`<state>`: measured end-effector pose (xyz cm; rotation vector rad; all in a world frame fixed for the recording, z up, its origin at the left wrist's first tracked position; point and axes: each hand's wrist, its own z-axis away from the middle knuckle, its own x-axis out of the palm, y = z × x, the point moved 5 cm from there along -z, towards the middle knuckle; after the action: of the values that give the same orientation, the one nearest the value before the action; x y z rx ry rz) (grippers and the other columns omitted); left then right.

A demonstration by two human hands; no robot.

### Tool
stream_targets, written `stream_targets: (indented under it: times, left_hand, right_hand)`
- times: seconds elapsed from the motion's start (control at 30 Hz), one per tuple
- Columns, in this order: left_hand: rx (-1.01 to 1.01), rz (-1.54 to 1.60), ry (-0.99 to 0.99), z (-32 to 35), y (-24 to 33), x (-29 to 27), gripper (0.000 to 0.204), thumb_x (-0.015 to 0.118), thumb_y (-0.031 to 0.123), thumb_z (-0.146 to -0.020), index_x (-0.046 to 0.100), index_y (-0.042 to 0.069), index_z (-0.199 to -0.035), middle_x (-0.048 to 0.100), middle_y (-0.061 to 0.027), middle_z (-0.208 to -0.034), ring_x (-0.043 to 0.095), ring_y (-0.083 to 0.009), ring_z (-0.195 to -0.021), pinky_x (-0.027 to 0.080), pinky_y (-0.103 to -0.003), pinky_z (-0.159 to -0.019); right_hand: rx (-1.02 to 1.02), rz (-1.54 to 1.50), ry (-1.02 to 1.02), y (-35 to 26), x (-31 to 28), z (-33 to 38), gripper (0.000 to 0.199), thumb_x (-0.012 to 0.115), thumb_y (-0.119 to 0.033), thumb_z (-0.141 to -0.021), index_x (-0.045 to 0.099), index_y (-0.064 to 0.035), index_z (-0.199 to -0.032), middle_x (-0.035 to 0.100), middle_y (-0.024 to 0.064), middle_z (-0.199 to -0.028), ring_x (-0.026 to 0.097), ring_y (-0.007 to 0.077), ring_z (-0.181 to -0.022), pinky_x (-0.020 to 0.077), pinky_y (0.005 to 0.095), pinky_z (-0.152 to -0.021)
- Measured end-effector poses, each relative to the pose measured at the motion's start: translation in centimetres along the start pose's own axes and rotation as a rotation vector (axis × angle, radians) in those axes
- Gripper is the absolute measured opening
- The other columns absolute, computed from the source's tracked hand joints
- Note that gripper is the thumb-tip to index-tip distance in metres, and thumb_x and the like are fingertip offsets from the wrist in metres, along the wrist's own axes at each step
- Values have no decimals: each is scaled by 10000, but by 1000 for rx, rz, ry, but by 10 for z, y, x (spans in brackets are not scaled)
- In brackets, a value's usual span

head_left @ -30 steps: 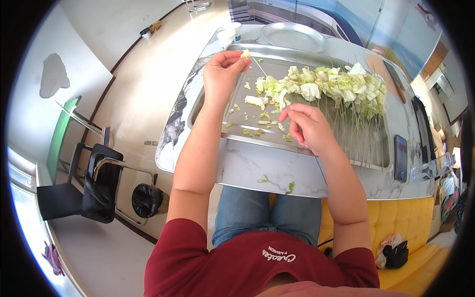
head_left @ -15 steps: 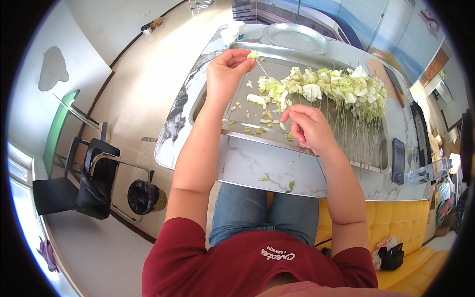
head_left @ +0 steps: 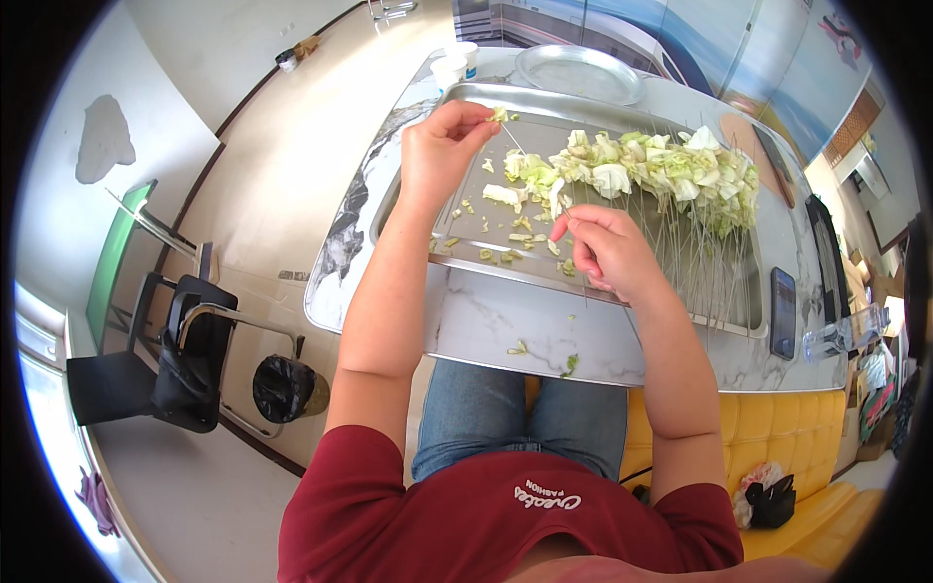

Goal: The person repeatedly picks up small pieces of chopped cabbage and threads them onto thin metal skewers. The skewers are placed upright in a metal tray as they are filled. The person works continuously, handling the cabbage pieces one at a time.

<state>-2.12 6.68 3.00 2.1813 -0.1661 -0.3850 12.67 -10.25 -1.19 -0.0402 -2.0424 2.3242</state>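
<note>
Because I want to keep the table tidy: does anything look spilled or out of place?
Yes: a green leaf scrap and a pale scrap lie on the table near its front edge, looking dropped, because they are outside the metal tray where most leaf pieces are.

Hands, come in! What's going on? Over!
Left hand: pinching pale-green leaf piece. Right hand: gripping thin grey skewer. Leaf-laden skewers: on grey rectangular metal tray. Pale leaf scraps: scattered nearby.

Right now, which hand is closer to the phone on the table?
Right. The right hand is over the tray, left of the phone; the left hand is farther away, near the tray's far left corner.
</note>
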Motion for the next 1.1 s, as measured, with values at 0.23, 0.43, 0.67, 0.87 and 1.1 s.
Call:
stream_targets:
  times: [0.23,0.43,0.67,0.87,1.1]
  left_hand:
    - [5,5,-20,2,1,1,99,699,-17,-823,682,-21,-920,712,-71,-837,683,-119,-789,541,-219,-728]
    - [101,-54,-157,20,29,30,137,726,45,-808,716,41,-945,730,-41,-890,688,-108,-779,555,-248,-713]
    - [-1,286,-181,16,18,32,189,625,-36,-878,628,-12,-1066,702,-118,-1002,684,-175,-905,553,-266,-831]
    - [-166,178,-140,9,-3,29,163,592,102,-938,636,-28,-1026,707,-107,-976,689,-169,-866,547,-268,-765]
    - [-199,-370,-267,-1,-46,23,171,636,201,-856,726,72,-923,719,-68,-868,691,-187,-829,526,-317,-736]
  right_hand:
    - [-20,-24,10,-1,3,0,244,425,-164,-971,605,-3,-934,403,-21,-506,266,39,-392,205,234,-357]
    - [-54,-136,53,-1,-3,-2,250,419,-174,-978,603,-6,-961,412,-13,-500,280,44,-384,222,234,-351]
    - [-122,-158,62,-5,-5,-2,277,415,-193,-977,602,11,-961,419,-8,-499,293,51,-386,235,229,-362]
    - [-161,-198,204,-9,-13,2,265,407,-177,-970,595,9,-955,423,-6,-509,299,56,-396,239,232,-359]
    - [-218,-234,371,-9,-38,2,227,404,-141,-952,576,3,-917,433,11,-521,276,65,-385,230,233,-347]
